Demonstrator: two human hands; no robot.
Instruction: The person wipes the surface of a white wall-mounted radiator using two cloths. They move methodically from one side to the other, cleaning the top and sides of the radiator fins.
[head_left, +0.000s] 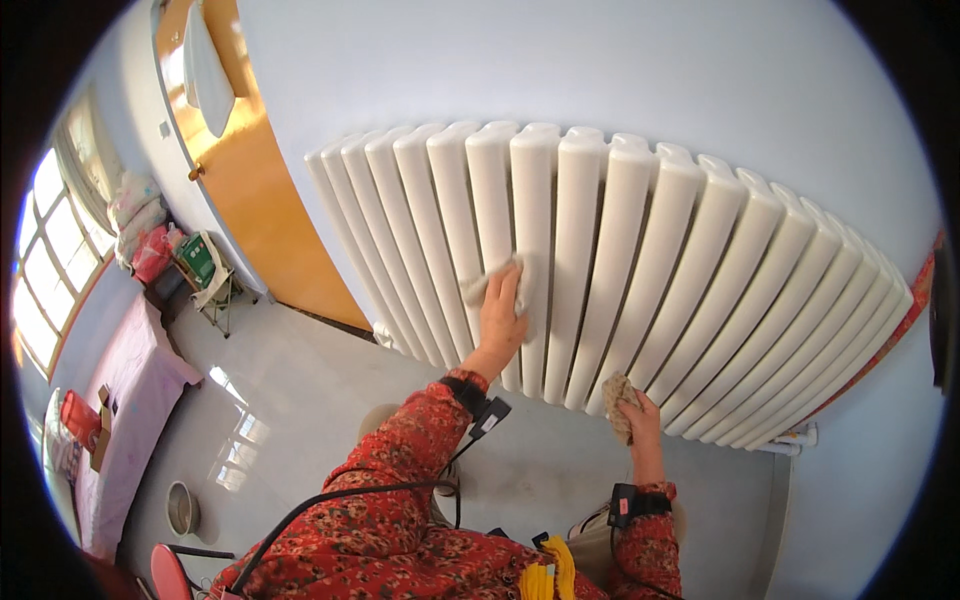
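A white column radiator (581, 195) stretches along the wall in front of me. My left hand (504, 319) presses a pale grey cloth (527, 279) against the front of its columns, left of the middle. Part of that cloth is hidden under the fingers. Lower and to the right, my right hand (643, 421) grips a bunched brown patterned cloth (619, 405) near the radiator's bottom edge. Whether this second cloth touches the columns, I cannot tell.
Left of the radiator is a wooden door (262, 187). A metal basin (182, 508) sits on the tiled floor (300, 420) near a bed with a pink cover (139, 360). White pipes (795, 439) leave the radiator at lower right. A black cable (330, 495) crosses my left sleeve.
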